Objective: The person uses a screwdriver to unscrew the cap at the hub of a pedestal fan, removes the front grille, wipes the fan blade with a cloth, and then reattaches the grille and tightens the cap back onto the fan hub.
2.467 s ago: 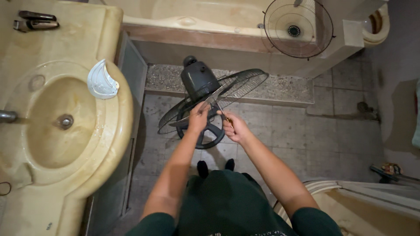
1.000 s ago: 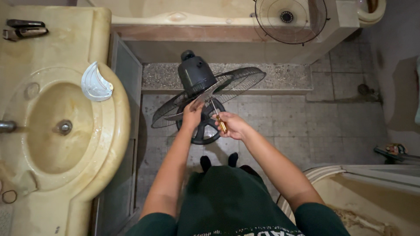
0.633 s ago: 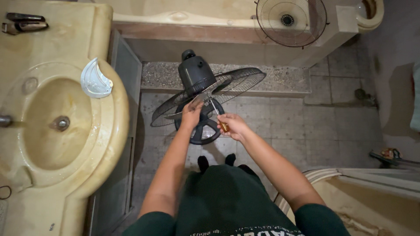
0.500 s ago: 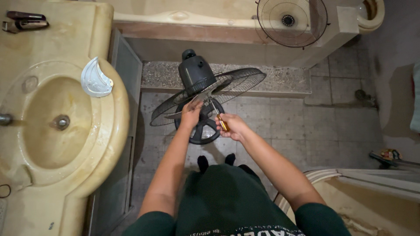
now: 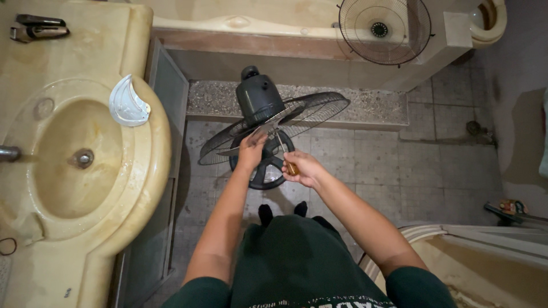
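Observation:
A dark pedestal fan [image 5: 260, 102] stands on the tiled floor in front of me, its rear wire guard [image 5: 308, 111] tilted and its round base [image 5: 264, 174] below. My left hand [image 5: 251, 149] grips the centre of the guard just under the motor housing. My right hand [image 5: 301, 169] holds a screwdriver [image 5: 285, 154] with an orange handle, its shaft pointing up at the fan's hub. The detached front guard [image 5: 381, 28] lies on the ledge at the top.
A beige washbasin [image 5: 68, 154] with a white fan blade [image 5: 128, 105] on its rim fills the left. A metal tool [image 5: 34, 27] lies at top left. A tub edge [image 5: 474, 256] is at bottom right, a step [image 5: 365, 105] behind the fan.
My view has shifted slightly. Both hands stay at the fan's hub; the right hand with the screwdriver has edged a little toward the centre.

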The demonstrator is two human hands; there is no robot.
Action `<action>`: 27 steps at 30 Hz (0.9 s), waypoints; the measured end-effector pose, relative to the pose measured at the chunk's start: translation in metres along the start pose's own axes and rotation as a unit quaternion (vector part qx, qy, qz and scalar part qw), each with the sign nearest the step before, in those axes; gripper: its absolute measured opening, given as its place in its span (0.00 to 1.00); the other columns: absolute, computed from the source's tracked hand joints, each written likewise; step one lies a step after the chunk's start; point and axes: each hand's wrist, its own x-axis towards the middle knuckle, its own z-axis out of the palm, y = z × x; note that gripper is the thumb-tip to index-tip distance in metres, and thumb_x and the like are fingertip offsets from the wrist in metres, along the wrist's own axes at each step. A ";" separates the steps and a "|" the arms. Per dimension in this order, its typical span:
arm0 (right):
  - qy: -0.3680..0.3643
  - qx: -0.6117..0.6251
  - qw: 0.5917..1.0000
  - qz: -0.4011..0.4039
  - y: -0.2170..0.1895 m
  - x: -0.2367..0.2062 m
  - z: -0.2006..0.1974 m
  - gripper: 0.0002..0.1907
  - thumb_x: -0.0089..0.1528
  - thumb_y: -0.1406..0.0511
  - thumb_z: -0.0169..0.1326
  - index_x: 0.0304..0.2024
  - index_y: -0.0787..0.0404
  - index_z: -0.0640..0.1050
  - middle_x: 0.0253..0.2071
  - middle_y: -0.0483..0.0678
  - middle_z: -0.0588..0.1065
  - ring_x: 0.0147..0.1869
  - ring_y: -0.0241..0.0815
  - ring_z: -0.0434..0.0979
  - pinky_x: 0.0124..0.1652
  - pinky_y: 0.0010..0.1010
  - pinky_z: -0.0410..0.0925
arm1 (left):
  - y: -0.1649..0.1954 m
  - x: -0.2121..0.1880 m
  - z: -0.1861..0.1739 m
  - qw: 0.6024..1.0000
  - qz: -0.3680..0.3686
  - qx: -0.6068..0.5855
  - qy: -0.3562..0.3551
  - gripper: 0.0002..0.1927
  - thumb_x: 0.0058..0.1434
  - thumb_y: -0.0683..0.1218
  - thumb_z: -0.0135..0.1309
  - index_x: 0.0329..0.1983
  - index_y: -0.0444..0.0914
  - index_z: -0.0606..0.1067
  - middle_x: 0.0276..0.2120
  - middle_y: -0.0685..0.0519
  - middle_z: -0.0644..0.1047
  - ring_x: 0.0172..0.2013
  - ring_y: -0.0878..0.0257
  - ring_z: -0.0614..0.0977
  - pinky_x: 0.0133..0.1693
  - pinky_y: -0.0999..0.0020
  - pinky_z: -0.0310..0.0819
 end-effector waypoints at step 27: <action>-0.003 -0.025 1.000 0.003 -0.007 -0.012 0.006 0.12 0.68 0.58 0.48 0.44 0.58 0.76 0.34 0.45 0.74 0.35 0.38 0.73 0.30 0.32 0.70 | 0.005 -0.002 0.003 0.999 -0.027 0.019 0.009 0.17 0.67 0.43 0.58 0.56 0.31 0.78 0.47 0.47 0.84 0.45 0.63 0.83 0.49 0.70 0.76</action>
